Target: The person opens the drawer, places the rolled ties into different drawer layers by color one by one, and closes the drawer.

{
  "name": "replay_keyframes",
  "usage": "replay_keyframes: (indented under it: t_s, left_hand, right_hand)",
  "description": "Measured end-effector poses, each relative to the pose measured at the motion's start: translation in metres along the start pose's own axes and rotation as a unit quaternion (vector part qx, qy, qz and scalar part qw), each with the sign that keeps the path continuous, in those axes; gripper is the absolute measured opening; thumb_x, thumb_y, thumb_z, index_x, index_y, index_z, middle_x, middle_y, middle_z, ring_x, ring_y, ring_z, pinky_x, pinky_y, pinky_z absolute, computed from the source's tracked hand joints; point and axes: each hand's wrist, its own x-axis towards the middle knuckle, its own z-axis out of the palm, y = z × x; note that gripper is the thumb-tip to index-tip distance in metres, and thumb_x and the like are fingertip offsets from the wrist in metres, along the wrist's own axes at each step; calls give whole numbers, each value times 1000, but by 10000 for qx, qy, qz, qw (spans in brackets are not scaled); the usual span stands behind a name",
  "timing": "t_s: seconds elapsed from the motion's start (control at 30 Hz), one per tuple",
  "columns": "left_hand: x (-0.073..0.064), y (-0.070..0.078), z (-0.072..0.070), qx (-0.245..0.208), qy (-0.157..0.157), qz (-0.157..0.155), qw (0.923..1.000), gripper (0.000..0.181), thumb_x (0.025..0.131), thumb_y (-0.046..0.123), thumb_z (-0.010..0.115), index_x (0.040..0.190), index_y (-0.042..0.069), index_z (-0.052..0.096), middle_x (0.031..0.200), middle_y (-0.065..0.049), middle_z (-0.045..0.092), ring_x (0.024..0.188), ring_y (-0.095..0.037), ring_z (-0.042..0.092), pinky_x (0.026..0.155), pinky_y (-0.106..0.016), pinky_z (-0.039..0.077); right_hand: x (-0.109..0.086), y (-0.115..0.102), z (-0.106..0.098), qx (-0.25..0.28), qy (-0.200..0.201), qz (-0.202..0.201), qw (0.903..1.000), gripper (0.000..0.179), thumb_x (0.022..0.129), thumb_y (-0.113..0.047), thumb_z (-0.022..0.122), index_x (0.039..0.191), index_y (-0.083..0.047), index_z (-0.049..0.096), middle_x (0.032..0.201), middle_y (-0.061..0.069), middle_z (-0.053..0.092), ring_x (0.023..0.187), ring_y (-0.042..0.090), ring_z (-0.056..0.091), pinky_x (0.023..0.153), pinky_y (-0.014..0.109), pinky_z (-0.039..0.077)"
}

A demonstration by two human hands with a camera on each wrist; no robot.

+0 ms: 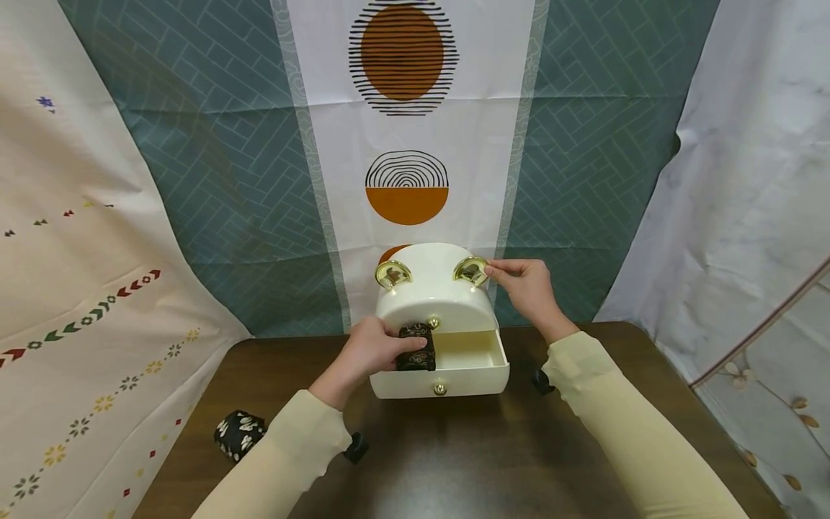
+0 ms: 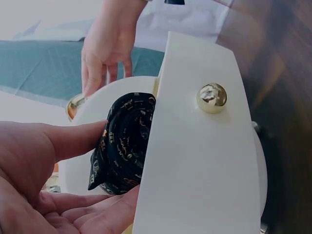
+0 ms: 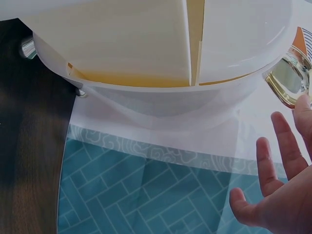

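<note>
A white two-drawer box (image 1: 433, 277) with gold ears stands at the table's far side, its lower drawer (image 1: 405, 386) pulled out. My left hand (image 1: 372, 351) holds a rolled black necktie (image 1: 423, 359) with a small gold pattern over the drawer's left part. In the left wrist view the rolled tie (image 2: 127, 146) sits between thumb and fingers, close behind the drawer front (image 2: 195, 161). At the right gold ear (image 1: 471, 270), my right hand (image 1: 528, 288) pinches the rim with thumb and forefinger. Its other fingers (image 3: 288, 146) are spread in the right wrist view.
Another black roll (image 1: 238, 434) with white flowers lies on the dark wooden table (image 1: 454, 461), near my left forearm. The left gold ear (image 1: 393, 274) and round gold knobs stick out from the box. Patterned cloths hang behind and on both sides.
</note>
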Motion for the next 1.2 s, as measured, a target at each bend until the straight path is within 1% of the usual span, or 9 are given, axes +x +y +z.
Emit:
replay_keyframes:
  t_s: [0.23,0.37,0.5,0.6,0.73,0.83,1.0,1.1,1.2]
  left_hand:
    - [6,-1,7,-307,-100,-87,9994,51,66,40,83,50,13,43,46,5,38,50,-19,58,54,-33,56]
    - [11,-3,13,-388,-207,-81,9990,51,67,38,83,50,14,42,47,5,37,54,-18,57,56,-33,57]
    - [17,-8,21,-146,-228,62,9996,51,68,39,82,48,13,44,45,5,39,51,-17,55,51,-28,52]
    - [20,-13,27,102,-174,275,9994,50,67,41,82,47,13,45,42,5,38,42,-14,47,43,-26,40]
    - [22,-14,32,242,-83,572,9980,49,67,38,83,49,14,45,44,6,31,42,-13,33,42,-25,30]
    - [22,-11,35,390,-25,680,9969,49,68,37,82,49,15,42,46,7,27,43,-13,30,43,-25,29]
    - [20,-4,40,711,26,525,9961,51,68,40,81,50,16,40,46,6,28,43,-13,35,42,-26,31]
    - [22,-3,42,848,85,428,9954,48,67,42,81,52,15,44,47,6,32,45,-14,39,43,-27,34]
    - [24,-4,45,945,126,526,9941,42,68,41,81,58,13,51,49,5,36,47,-15,42,44,-28,37]
  right_hand:
    - [1,3,0,-20,-40,23,10000,35,85,-37,68,110,-13,71,113,11,68,113,25,59,92,44,50]
    - [0,4,0,-58,1,44,10000,36,85,-38,68,110,-13,71,114,10,68,112,24,60,91,43,51]
    - [0,4,1,-53,12,83,10000,36,84,-38,68,109,-13,71,113,10,68,112,23,60,91,43,51]
    - [1,4,2,-43,15,87,10000,35,84,-38,69,108,-13,71,112,10,69,111,24,60,91,43,51]
    - [1,3,1,-24,16,56,10000,36,83,-38,69,108,-12,71,111,11,69,111,24,61,91,43,52]
    - [2,3,0,-11,4,22,10000,37,84,-38,68,109,-12,71,111,11,69,110,24,61,91,43,52]
    - [3,3,0,-27,50,20,10000,37,83,-39,69,108,-13,72,111,10,69,109,24,62,90,42,52]
    - [4,3,0,-15,57,22,10000,37,83,-39,69,108,-12,72,111,11,69,110,24,61,90,42,52]
    - [4,4,0,13,48,13,10000,36,83,-38,69,108,-12,71,111,11,69,111,24,61,91,43,51]
